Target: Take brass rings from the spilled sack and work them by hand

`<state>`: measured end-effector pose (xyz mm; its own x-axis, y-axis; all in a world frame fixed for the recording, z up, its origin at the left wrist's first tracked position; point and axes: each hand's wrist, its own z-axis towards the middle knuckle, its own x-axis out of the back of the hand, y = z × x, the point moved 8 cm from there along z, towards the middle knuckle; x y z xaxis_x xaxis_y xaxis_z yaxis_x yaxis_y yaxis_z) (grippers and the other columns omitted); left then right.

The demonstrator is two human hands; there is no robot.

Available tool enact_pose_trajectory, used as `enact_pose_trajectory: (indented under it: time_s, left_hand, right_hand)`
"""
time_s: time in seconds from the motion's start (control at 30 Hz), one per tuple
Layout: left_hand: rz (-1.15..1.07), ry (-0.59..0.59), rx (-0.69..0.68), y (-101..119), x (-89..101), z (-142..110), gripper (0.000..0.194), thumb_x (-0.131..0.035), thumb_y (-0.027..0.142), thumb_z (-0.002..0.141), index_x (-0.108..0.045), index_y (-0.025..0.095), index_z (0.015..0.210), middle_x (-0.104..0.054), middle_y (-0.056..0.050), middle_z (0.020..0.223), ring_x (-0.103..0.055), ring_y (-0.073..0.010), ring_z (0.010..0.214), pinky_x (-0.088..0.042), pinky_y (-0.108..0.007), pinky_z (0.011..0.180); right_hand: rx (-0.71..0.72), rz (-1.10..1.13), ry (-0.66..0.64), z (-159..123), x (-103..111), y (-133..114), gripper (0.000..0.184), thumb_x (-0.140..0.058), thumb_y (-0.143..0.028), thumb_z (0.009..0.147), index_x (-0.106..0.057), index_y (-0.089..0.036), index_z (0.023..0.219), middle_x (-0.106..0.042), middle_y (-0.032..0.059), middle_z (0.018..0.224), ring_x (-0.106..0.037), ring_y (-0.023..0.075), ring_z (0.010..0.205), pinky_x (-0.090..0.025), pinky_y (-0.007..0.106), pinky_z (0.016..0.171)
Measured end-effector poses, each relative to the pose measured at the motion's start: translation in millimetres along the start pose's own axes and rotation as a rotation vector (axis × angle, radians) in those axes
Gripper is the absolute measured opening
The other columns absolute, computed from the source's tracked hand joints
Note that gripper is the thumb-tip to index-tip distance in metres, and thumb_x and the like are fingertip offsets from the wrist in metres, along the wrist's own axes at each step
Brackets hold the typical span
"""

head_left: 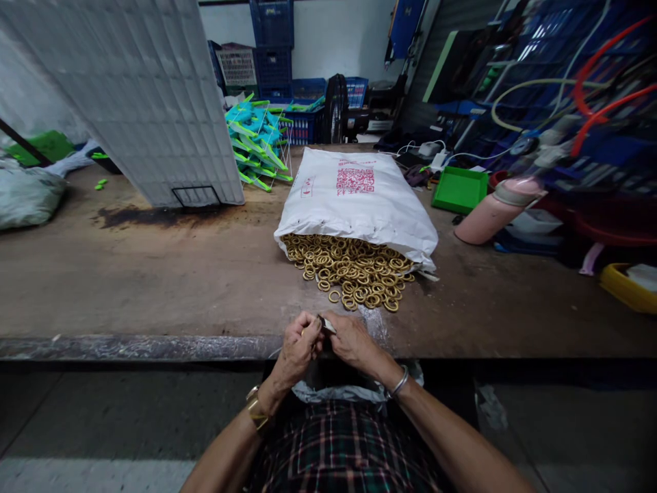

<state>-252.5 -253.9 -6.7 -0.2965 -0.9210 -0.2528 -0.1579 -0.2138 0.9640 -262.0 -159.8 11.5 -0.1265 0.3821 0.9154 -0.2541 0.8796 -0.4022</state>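
My left hand [298, 344] and my right hand [353, 338] meet just above the table's front edge, both with fingers closed. Between them shows a small whitish piece with a dark end [328, 326], gripped by my right hand; its kind is too small to tell. My left fingers are pinched next to it. A glint of gold shows by them, but what they hold is mostly hidden. Just beyond my hands, a heap of gold-coloured rings [359, 274] spills from the open mouth of a white woven sack [318, 198] lying on its side with red print.
The brown wooden table [154, 287] bears a tall pale ribbed panel [154, 103] at left, green-and-blue plastic parts [259, 144] behind, and a green tray [460, 190], a pink bottle [497, 212] and a yellow container [623, 291] at right. A plastic bag [333, 393] lies below my hands.
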Motion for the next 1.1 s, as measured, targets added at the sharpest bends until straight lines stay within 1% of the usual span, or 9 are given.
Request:
enact_pose_trajectory:
  time_s: [0.1, 0.2, 0.27, 0.37, 0.5, 0.6, 0.7, 0.9, 1.1]
  left_hand:
    - [-0.024, -0.098, -0.025, 16.5, -12.3, -10.0, 0.037, -0.056, 0.051, 0.076, -0.047, 0.016, 0.069, -0.049, 0.004, 0.054, -0.041, -0.0044, 0.043, -0.029, -0.016, 0.042]
    - [-0.21, -0.129, 0.01, 23.6, -17.5, -12.5, 0.036, -0.058, 0.05, 0.075, -0.047, 0.017, 0.069, -0.05, 0.003, 0.059, -0.041, -0.0046, 0.042, -0.027, -0.016, 0.037]
    - [-0.341, -0.078, 0.063, 18.9, -13.0, -9.2, 0.036, -0.06, 0.049, 0.073, -0.047, 0.016, 0.07, -0.051, 0.003, 0.064, -0.041, -0.0043, 0.043, -0.026, -0.016, 0.035]
    - [-0.436, -0.021, 0.121, 6.8, -5.7, -4.1, 0.033, -0.06, 0.046, 0.075, -0.049, 0.015, 0.074, -0.054, 0.0, 0.073, -0.042, -0.0036, 0.045, -0.027, -0.015, 0.036]
    - [-0.459, -0.023, 0.159, -2.7, -3.6, -2.6, 0.026, -0.061, 0.038, 0.076, -0.047, 0.016, 0.075, -0.056, 0.0, 0.075, -0.042, -0.0036, 0.045, -0.027, -0.015, 0.037]
    - [-0.486, -0.033, 0.196, -5.2, -4.3, -3.7, 0.023, -0.062, 0.035, 0.075, -0.051, 0.017, 0.084, -0.056, 0.0, 0.072, -0.042, -0.0043, 0.045, -0.027, -0.015, 0.037]
    - [-0.551, -0.031, 0.237, -7.1, -3.8, -4.2, 0.029, -0.065, 0.033, 0.072, -0.055, 0.016, 0.093, -0.055, 0.0, 0.072, -0.043, -0.0046, 0.046, -0.027, -0.015, 0.037]
    - [-0.736, -0.005, 0.327, -15.6, -4.5, -2.5, 0.027, -0.072, 0.031, 0.064, -0.059, 0.013, 0.08, -0.057, -0.002, 0.07, -0.041, -0.0032, 0.046, -0.027, -0.013, 0.037]
    - [-0.759, 0.03, 0.353, -18.7, -7.5, 0.8, 0.026, -0.072, 0.025, 0.062, -0.054, 0.014, 0.077, -0.056, 0.0, 0.069, -0.041, -0.0025, 0.045, -0.025, -0.013, 0.037]
  right_hand:
    - [-0.04, -0.074, -0.003, 4.1, 5.1, 4.3, 0.028, -0.04, -0.013, 0.077, -0.058, -0.017, 0.098, -0.066, 0.0063, 0.075, -0.055, 0.0149, 0.063, -0.027, 0.024, 0.055]
    - [-0.113, -0.156, 0.031, 7.8, 13.5, 8.7, 0.027, -0.041, -0.013, 0.078, -0.056, -0.017, 0.099, -0.066, 0.0068, 0.077, -0.057, 0.0155, 0.066, -0.027, 0.025, 0.056]
    - [-0.181, -0.199, 0.099, 10.3, 21.9, 12.0, 0.025, -0.041, -0.014, 0.08, -0.055, -0.017, 0.1, -0.066, 0.0065, 0.079, -0.059, 0.0161, 0.071, -0.029, 0.025, 0.058]
    - [-0.253, -0.262, 0.172, 16.7, 30.5, 15.6, 0.023, -0.042, -0.021, 0.084, -0.051, -0.019, 0.105, -0.066, 0.0066, 0.081, -0.061, 0.0181, 0.073, -0.031, 0.025, 0.059]
    - [-0.288, -0.341, 0.116, 27.9, 28.0, 19.0, 0.019, -0.04, -0.026, 0.087, -0.051, -0.018, 0.1, -0.067, 0.009, 0.082, -0.063, 0.0209, 0.074, -0.035, 0.027, 0.059]
    - [-0.295, -0.367, 0.105, 31.0, 27.6, 20.8, 0.017, -0.039, -0.026, 0.088, -0.05, -0.018, 0.098, -0.067, 0.0094, 0.081, -0.064, 0.022, 0.076, -0.038, 0.028, 0.061]
    - [-0.279, -0.364, 0.102, 31.2, 27.2, 22.1, 0.018, -0.041, -0.026, 0.087, -0.047, -0.016, 0.1, -0.066, 0.0115, 0.083, -0.064, 0.0228, 0.078, -0.04, 0.03, 0.064]
    - [-0.235, -0.327, 0.138, 28.5, 30.8, 24.3, 0.025, -0.048, -0.032, 0.084, -0.046, -0.014, 0.102, -0.066, 0.011, 0.085, -0.062, 0.0255, 0.082, -0.038, 0.032, 0.066]
    - [-0.155, -0.224, 0.167, 21.1, 30.6, 26.3, 0.016, -0.044, -0.021, 0.083, -0.047, -0.017, 0.098, -0.064, 0.0059, 0.08, -0.059, 0.0195, 0.071, -0.031, 0.027, 0.06]
